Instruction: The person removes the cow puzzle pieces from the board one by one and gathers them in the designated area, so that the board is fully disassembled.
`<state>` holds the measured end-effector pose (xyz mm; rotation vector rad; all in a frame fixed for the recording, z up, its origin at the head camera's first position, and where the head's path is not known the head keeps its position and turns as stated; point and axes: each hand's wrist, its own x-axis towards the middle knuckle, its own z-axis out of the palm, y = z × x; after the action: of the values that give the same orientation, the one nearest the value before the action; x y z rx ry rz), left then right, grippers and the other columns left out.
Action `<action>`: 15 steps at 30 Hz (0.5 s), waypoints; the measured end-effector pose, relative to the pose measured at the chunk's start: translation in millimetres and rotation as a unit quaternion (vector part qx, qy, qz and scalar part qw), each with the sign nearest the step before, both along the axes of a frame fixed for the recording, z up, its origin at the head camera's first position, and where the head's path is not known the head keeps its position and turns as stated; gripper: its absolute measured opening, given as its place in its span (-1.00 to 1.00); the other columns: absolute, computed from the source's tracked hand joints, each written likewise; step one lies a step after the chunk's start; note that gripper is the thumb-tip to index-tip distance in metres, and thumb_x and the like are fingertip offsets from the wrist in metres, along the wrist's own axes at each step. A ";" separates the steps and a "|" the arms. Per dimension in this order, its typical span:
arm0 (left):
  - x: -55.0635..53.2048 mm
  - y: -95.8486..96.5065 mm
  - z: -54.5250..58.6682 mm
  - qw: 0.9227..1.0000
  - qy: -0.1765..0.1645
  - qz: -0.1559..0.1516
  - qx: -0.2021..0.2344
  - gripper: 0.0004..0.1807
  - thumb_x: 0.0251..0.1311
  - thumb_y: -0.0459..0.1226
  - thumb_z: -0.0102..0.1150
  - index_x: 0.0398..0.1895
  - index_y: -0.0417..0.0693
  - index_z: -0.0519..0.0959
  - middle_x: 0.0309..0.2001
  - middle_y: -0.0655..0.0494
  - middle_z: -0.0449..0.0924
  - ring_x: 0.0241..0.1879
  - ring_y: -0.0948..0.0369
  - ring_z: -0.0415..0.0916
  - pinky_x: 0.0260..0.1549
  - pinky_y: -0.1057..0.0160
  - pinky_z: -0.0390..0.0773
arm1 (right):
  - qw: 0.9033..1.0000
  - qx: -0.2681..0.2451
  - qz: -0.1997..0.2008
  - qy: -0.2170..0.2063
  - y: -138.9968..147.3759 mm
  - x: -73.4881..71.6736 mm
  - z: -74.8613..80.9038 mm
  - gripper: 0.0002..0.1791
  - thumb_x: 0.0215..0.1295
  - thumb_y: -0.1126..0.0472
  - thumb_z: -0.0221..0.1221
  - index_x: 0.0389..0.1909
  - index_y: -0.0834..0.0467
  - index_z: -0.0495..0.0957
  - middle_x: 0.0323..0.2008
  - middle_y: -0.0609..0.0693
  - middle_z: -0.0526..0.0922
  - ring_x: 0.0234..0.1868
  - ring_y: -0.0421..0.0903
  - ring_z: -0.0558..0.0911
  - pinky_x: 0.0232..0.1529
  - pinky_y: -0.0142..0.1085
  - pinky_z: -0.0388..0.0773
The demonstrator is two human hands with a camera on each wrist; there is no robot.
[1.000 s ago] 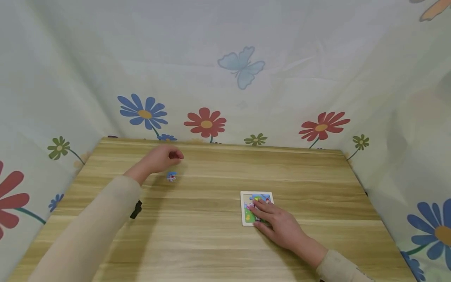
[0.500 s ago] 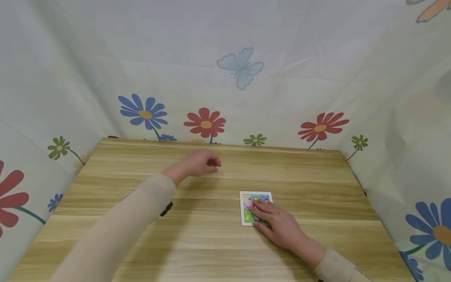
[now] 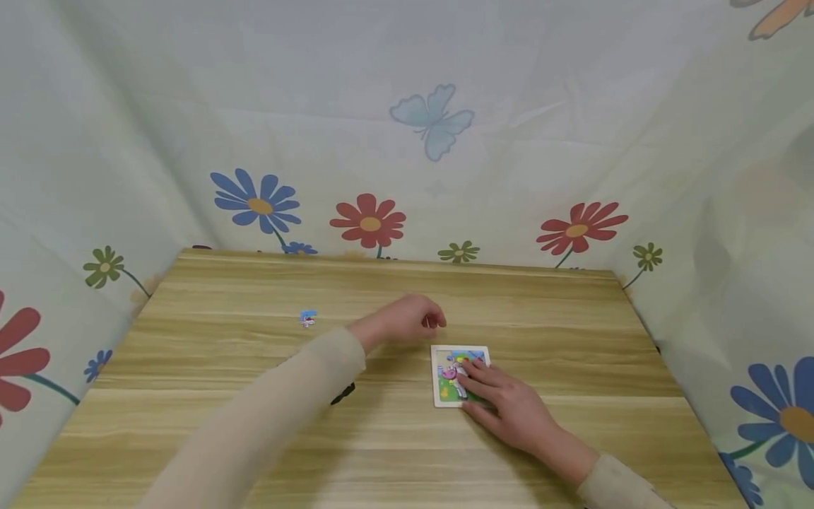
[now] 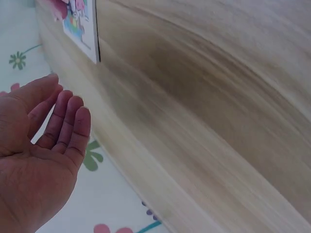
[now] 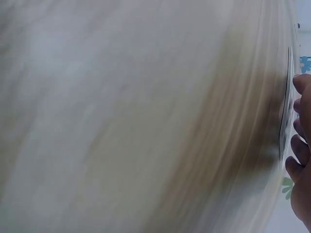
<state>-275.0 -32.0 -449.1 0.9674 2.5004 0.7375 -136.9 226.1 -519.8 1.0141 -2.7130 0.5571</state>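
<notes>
A small picture puzzle in a white-bordered tray [image 3: 435,382] lies on the wooden table, a beige gap showing at its upper left. My right hand [image 3: 511,410] rests over its right side, fingers spread across the picture and hiding part of it. Just beyond the tray's far left corner is my left hand [image 3: 407,318], above the table with its fingers bent. In the left wrist view, the left thumb and index fingertips [image 4: 54,80] come close together; I cannot tell whether something small is between them. A loose blue, white and red puzzle piece [image 3: 308,318] lies farther left.
A black object [image 3: 343,394] shows beside the left sleeve [image 3: 267,417]. The wooden table [image 3: 540,311] ends at the back against a white cloth [image 3: 331,106] printed with flowers and a butterfly; the cloth also hangs on both sides.
My left hand has swept right, from beside the loose piece to just beyond the puzzle tray. The loose piece stays where it was. My right hand has shifted slightly right, uncovering more of the picture.
</notes>
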 end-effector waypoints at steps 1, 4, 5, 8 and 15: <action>0.9 2.9 -1.1 1.000 0.000 -0.004 0.001 -0.81 0.46 -0.37 0.29 0.06 -0.16 0.73 -0.14 0.11 0.70 -0.13 0.19 0.56 0.00 0.19 0.61 | 1.000 0.001 -0.001 0.001 1.4 0.3 -0.7 -0.46 0.40 -0.01 0.42 0.33 0.09 0.67 0.41 0.08 0.58 0.45 0.08 0.54 0.38 0.10 0.48; 4.6 10.2 -1.5 1.000 -0.005 -0.012 -0.001 -0.81 0.46 -0.37 0.29 0.06 -0.17 0.73 -0.13 0.09 0.71 -0.12 0.19 0.58 0.01 0.20 0.61 | 1.000 0.006 -0.005 -0.001 4.9 1.1 -2.0 -0.46 0.40 -0.02 0.42 0.34 0.07 0.67 0.42 0.06 0.57 0.45 0.06 0.54 0.38 0.09 0.48; 5.6 12.2 -2.2 1.000 -0.007 -0.013 -0.002 -0.81 0.46 -0.37 0.29 0.05 -0.17 0.73 -0.13 0.09 0.71 -0.12 0.19 0.58 0.01 0.20 0.61 | 1.000 0.007 -0.006 -0.001 5.6 1.2 -2.3 -0.45 0.40 -0.03 0.42 0.34 0.06 0.67 0.43 0.06 0.57 0.45 0.05 0.54 0.38 0.08 0.49; 9.1 17.5 -4.3 1.000 -0.016 -0.012 -0.008 -0.81 0.47 -0.34 0.30 0.06 -0.15 0.73 -0.13 0.11 0.70 -0.12 0.20 0.57 0.02 0.20 0.60 | 1.000 0.009 -0.005 -0.002 6.5 1.0 -2.7 -0.45 0.41 -0.03 0.41 0.35 0.04 0.66 0.44 0.05 0.56 0.45 0.04 0.54 0.38 0.08 0.49; 12.5 27.6 -14.2 0.999 -0.025 -0.017 -0.018 -0.85 0.48 -0.31 0.30 0.01 -0.11 0.74 -0.16 0.14 0.69 -0.13 0.23 0.56 0.02 0.23 0.59 | 1.000 0.007 -0.011 -0.013 7.2 1.1 -3.0 -0.45 0.41 -0.03 0.41 0.36 0.05 0.65 0.44 0.05 0.56 0.46 0.05 0.53 0.38 0.08 0.49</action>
<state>-262.5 -4.4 -463.3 0.9660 2.4395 0.6951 -135.9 233.2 -522.7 0.9853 -2.7507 0.5531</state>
